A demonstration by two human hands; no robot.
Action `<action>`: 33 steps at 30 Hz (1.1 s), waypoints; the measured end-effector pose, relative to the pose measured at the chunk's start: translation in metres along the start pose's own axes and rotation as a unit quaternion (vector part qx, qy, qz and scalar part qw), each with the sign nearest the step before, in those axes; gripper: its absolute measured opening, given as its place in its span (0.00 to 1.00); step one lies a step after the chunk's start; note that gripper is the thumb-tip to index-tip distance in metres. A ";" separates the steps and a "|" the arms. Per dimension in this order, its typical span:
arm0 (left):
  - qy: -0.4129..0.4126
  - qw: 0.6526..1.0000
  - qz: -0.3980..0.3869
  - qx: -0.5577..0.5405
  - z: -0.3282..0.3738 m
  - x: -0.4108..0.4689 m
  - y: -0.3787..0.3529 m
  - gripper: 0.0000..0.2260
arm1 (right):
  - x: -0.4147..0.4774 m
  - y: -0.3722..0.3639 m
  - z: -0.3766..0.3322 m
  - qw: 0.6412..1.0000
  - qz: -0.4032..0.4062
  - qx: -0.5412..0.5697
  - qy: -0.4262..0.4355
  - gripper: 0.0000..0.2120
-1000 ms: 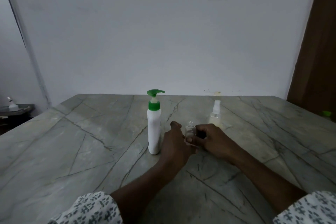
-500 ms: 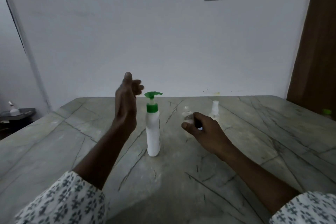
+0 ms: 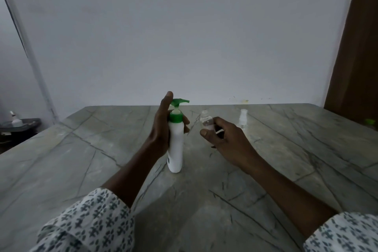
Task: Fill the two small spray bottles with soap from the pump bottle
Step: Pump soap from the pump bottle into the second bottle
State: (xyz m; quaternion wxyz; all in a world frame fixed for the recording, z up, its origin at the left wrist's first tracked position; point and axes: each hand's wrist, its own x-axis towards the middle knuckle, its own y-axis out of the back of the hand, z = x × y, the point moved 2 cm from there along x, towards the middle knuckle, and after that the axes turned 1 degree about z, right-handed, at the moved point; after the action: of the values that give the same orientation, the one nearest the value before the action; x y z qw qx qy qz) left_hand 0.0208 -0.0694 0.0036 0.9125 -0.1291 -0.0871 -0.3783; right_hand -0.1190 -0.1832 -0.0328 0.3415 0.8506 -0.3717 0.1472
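Observation:
A white pump bottle point(image 3: 176, 149) with a green pump head stands upright on the marble table point(image 3: 81, 149). My left hand point(image 3: 161, 129) wraps round its upper part, fingers behind the green collar, thumb raised beside the pump head. My right hand point(image 3: 223, 139) holds a small clear spray bottle point(image 3: 206, 122) with no cap, lifted to the right of the pump spout and apart from it. A second small spray bottle point(image 3: 242, 120) with its white sprayer on stands farther back right on the table.
A grey wall stands right behind the table's far edge. A brown door point(image 3: 356, 47) is at the right. A low dark side table point(image 3: 18, 127) with a small bottle sits at far left. Something small and green point(image 3: 370, 121) shows at the right edge.
My left hand came down from the air and took hold of the pump bottle's upper part. My right hand kept the open small bottle raised, near the spout.

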 end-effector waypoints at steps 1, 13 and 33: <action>-0.009 1.000 0.004 0.005 -0.002 0.000 0.000 0.28 | 0.000 0.000 -0.002 1.000 0.001 -0.001 0.004 0.15; 0.021 0.995 -0.086 0.054 0.012 0.003 0.008 0.24 | 0.004 -0.001 -0.019 0.995 0.007 -0.073 0.065 0.18; -0.359 0.873 0.002 0.331 -0.017 -0.037 -0.001 0.48 | -0.001 -0.002 -0.015 0.997 0.015 -0.070 0.030 0.19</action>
State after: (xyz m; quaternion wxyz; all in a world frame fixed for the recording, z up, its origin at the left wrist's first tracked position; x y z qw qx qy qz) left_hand -0.0045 -0.0503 -0.0221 0.8088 0.0530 -0.5282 -0.2531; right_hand -0.1180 -0.1711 -0.0239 0.4092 0.8140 -0.3836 0.1513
